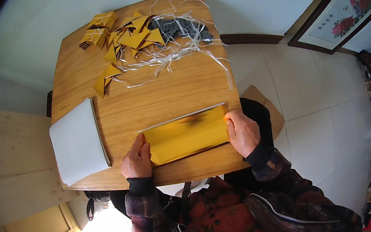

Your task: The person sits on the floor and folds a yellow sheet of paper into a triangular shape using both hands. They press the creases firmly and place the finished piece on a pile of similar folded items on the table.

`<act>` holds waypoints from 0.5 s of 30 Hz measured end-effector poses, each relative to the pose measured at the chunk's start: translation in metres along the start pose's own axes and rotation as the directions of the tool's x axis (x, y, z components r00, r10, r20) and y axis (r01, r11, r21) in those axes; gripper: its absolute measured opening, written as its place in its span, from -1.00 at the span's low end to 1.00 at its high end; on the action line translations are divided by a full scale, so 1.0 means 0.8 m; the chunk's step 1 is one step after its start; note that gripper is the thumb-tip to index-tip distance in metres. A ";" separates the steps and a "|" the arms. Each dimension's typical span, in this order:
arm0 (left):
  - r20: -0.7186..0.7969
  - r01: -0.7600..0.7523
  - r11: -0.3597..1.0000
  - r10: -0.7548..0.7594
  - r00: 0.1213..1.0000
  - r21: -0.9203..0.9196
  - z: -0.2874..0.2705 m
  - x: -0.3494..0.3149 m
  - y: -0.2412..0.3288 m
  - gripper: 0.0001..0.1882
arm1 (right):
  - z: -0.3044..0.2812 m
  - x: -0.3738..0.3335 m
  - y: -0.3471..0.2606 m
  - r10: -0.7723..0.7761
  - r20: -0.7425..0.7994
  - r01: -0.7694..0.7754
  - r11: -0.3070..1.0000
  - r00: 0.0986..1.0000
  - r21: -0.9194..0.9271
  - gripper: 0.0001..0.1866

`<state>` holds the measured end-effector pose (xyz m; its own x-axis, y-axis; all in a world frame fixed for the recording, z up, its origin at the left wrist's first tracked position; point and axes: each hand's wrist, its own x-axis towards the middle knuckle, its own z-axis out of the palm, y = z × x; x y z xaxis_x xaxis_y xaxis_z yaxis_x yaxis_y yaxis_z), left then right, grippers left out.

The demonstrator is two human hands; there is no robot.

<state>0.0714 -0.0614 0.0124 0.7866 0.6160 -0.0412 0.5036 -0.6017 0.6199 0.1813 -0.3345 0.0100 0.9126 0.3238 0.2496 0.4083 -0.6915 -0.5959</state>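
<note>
A shiny gold foil sheet [186, 136] lies near the table's front edge, folded into a long rectangle with a thin pale strip showing along its far side. My left hand [136, 159] grips its left end between thumb and fingers. At the opposite end, my right hand [243, 131] pinches the sheet with the thumb on top. The fingers under the sheet are hidden. To the left of my left hand rests a stack of white-backed sheets [78, 142].
Several folded gold paper pieces [134, 37] and tied gold bundles [94, 36] lie at the back of the wooden table [153, 99]. Beside them, clear plastic strings [171, 56] tangle over a dark grey cloth-like heap [181, 27]. A framed flower picture [338, 9] stands at the right.
</note>
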 end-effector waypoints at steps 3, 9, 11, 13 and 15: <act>0.001 0.009 1.000 -0.008 1.000 -0.013 0.002 0.000 -0.004 -0.68 | -0.001 0.001 -0.001 -0.009 0.003 0.009 1.000 1.000 -0.002 -0.89; 0.024 0.047 0.997 -0.045 0.999 -0.062 0.002 0.001 -0.003 -0.67 | -0.003 0.002 -0.003 -0.013 0.003 0.013 1.000 1.000 -0.009 -0.87; 0.038 0.059 0.995 -0.056 0.998 -0.082 0.000 -0.001 -0.001 -0.67 | -0.003 0.002 -0.003 -0.015 0.001 0.015 1.000 1.000 -0.010 -0.86; 0.015 0.001 0.999 0.000 1.000 -0.050 -0.002 0.000 0.000 -0.67 | -0.003 0.001 -0.003 -0.021 -0.010 0.021 1.000 1.000 -0.012 -0.84; 0.002 -0.030 0.999 0.030 1.000 -0.034 -0.002 0.000 0.000 -0.67 | -0.002 0.002 -0.003 -0.030 -0.013 0.030 0.999 0.999 -0.017 -0.82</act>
<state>0.0712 -0.0608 0.0137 0.8019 0.5970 -0.0240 0.4675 -0.6019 0.6474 0.1815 -0.3337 0.0133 0.9001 0.3358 0.2776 0.4357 -0.6924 -0.5751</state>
